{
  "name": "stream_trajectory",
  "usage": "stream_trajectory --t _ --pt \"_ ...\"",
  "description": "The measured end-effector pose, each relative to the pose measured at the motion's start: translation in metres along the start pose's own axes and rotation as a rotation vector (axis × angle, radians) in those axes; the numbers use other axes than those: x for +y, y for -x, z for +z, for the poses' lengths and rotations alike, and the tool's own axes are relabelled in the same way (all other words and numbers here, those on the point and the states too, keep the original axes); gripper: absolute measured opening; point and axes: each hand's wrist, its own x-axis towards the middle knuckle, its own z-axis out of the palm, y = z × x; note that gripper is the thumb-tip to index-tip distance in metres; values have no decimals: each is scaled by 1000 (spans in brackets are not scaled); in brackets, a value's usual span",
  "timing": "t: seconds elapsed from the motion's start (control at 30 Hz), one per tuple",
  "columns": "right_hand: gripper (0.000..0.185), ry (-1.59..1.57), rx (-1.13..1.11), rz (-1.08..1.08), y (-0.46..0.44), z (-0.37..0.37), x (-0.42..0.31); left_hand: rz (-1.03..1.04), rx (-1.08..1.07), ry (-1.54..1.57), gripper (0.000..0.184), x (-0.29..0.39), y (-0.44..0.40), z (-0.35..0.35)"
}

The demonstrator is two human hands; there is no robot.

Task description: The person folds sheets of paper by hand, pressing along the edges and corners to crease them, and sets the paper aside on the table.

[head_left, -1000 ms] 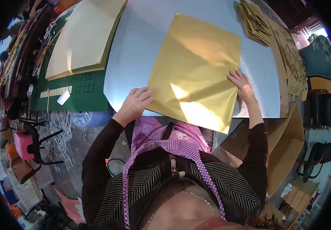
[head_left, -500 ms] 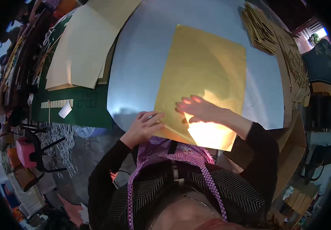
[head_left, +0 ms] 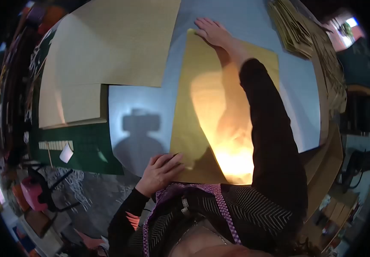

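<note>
A sheet of yellowish-brown kraft paper lies before me on the pale blue-grey work surface. My left hand rests at its near left corner, fingertips on the paper and slightly bent, the thumb mostly hidden. Stretched far forward, my right hand lies flat at the sheet's far edge near the far left corner, its fingers extended past that edge onto the table. Neither hand grips anything visible. Bright light falls on the sheet's near middle, and my right sleeve covers part of its right side.
To the left, large cream sheets are stacked over a green mat, one reaching onto the work surface. Folded brown paper pieces sit at the back right. A cardboard box stands at my right, and a pink chair at left.
My right hand has moved from the sheet's near middle to its far edge. My left hand stays at the near left corner. A cream sheet at left now extends further right.
</note>
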Motion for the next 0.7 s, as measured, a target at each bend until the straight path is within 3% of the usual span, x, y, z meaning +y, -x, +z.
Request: stream_trajectory --t 0.07,0.13,0.2,0.23,0.27,0.3,0.37,0.43,0.5,0.53,0.57,0.63,0.7 --pt "55 248 71 -7 -8 8 11 28 -17 6 42 2 -3 0" --pt "53 -84 55 -48 16 -9 -18 -7 53 -11 29 1 -2 7" --pt "53 -522 -231 99 84 -39 -76 14 55 -20 28 3 -2 9" --pt "56 -275 -212 -112 98 -4 -78 0 73 -39 26 4 -1 10" --pt "58 64 141 -376 137 25 -90 26 101 -60 26 3 0 13" --pt "58 63 142 -364 167 13 -100 34 93 -58 26 4 -1 13" --pt "67 -9 -279 -503 219 -23 -104 17 95 -77 26 6 -2 12" --pt "69 82 -151 -312 237 -30 -57 31 70 -68 26 6 -2 11" --pt "54 300 30 -207 236 -28 16 46 98 -116 27 5 1 16" --pt "45 171 -2 40 243 -36 45 44 59 -105 27 5 2 17" --pt "47 505 26 -80 239 -23 105 47 76 -113 28 5 3 18" --pt "43 90 296 -208 264 -29 154 47 80 -126 29 3 1 22" --pt "43 163 192 -61 272 -37 154 68 127 -167 25 3 2 24"
